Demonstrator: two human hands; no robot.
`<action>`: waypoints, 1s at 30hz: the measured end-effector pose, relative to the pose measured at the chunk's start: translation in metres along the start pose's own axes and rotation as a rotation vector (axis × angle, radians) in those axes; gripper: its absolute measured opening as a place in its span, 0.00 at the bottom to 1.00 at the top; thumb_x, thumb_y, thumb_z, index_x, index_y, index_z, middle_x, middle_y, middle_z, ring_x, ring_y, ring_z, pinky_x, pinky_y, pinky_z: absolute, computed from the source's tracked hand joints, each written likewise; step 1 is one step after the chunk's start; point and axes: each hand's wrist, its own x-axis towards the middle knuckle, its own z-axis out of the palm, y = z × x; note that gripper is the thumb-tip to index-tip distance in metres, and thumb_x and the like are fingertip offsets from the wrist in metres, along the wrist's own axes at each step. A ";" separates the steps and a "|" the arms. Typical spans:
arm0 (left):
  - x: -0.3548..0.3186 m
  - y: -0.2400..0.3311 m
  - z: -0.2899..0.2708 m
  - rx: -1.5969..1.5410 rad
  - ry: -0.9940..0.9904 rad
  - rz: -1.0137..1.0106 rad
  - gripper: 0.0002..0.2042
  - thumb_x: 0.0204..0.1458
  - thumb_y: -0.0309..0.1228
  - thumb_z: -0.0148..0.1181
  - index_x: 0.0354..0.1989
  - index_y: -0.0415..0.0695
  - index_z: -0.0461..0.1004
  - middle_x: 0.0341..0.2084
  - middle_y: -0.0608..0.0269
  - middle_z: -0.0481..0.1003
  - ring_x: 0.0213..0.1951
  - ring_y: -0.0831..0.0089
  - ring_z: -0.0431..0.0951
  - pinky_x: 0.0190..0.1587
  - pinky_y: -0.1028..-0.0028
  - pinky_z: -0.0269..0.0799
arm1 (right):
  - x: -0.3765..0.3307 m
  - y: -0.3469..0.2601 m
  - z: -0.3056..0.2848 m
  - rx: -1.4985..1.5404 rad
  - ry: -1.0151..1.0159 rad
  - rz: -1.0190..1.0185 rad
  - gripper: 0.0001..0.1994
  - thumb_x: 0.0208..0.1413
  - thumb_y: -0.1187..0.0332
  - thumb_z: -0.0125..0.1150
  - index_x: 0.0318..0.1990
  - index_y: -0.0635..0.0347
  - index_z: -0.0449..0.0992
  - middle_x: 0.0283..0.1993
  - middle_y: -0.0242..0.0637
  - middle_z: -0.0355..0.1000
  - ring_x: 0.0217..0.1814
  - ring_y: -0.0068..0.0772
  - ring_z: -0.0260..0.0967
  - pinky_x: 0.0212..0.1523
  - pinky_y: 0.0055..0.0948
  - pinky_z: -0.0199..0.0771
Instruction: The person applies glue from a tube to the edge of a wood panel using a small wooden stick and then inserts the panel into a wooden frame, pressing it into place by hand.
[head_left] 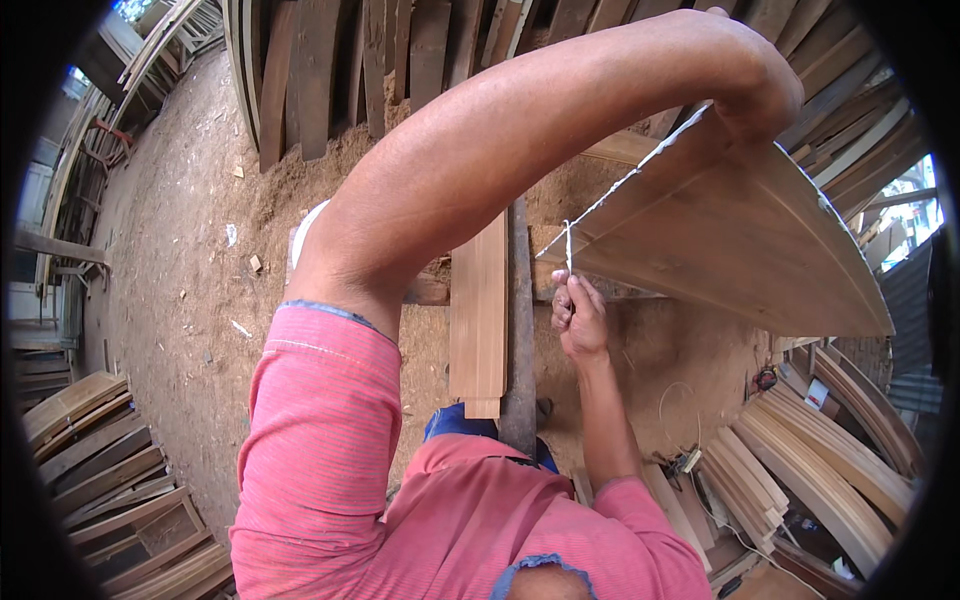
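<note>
My left arm reaches across to the far right, where my left hand (pixel 755 85) is bent over the top of a thin brown wooden panel (pixel 720 245). Its fingers are mostly hidden, but it grips the panel and keeps it tilted up. White paste, like glue, runs along two of the panel's edges. Below the panel's left corner, my right hand (pixel 580 312) is closed in a pinch on a thin stick (pixel 569 248) coated with the same white paste. The stick's tip is at the panel's left edge.
A wooden board (pixel 478 310) lies lengthwise before me beside a dark beam (pixel 519 330). Planks (pixel 340 70) lean along the far side. Curved boards (pixel 820 445) are stacked at right, a cable near them. More stacked wood (pixel 130 480) stands at left. Sawdust covers the ground (pixel 190 260).
</note>
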 end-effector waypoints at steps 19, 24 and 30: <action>0.013 0.001 0.003 0.037 0.052 0.061 0.15 0.52 0.33 0.58 0.46 0.43 0.81 0.42 0.56 0.80 0.45 0.58 0.79 0.45 0.56 0.73 | 0.040 0.054 -0.023 -1.086 0.318 -0.498 0.12 0.58 0.75 0.50 0.47 0.65 0.76 0.34 0.43 0.78 0.29 0.32 0.77 0.35 0.33 0.76; 0.007 0.000 0.004 0.004 0.071 0.047 0.15 0.51 0.32 0.58 0.46 0.43 0.81 0.43 0.56 0.80 0.45 0.58 0.79 0.46 0.56 0.72 | 0.035 0.076 -0.059 -0.859 0.475 -0.327 0.12 0.57 0.73 0.50 0.45 0.66 0.77 0.30 0.42 0.76 0.27 0.33 0.76 0.34 0.36 0.75; -0.004 -0.004 0.006 -0.023 0.092 0.022 0.15 0.51 0.32 0.59 0.46 0.43 0.81 0.44 0.56 0.80 0.46 0.58 0.78 0.47 0.56 0.72 | 0.039 0.088 -0.050 -1.055 0.372 -0.392 0.14 0.60 0.69 0.53 0.48 0.64 0.78 0.34 0.50 0.77 0.37 0.39 0.78 0.41 0.35 0.75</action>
